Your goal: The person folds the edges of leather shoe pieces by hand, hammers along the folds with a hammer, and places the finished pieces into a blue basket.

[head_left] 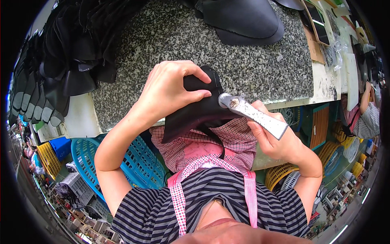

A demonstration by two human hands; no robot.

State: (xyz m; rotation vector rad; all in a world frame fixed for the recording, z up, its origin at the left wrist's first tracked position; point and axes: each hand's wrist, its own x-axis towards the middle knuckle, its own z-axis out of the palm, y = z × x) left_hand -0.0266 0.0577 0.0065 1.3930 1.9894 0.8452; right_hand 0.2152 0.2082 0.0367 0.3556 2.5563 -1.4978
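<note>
Two bare hands of yours meet over one black leather-like piece (190,116), which lies partly on the near edge of the speckled stone slab (260,67) and hangs down over your checked apron (170,152). Your left hand (168,83) comes in from the left, its thumb and forefinger curved into a C with a small gap between the tips, right over the piece beside its stitched-looking line; whether the tucked fingers grip it, you cannot tell from here. Your right hand (270,136) is closed around a worn metal hammer (256,116), whose round face sits at the piece's right edge, near your left thumb (contact or a slight hover is hard to judge). More black pieces (243,20) lie at the slab's far side, and a heap of black pieces (77,49) fills the upper left. Below the bench, you have a blue basket (140,160) on your left and a yellow basket (276,174) on your right.
</note>
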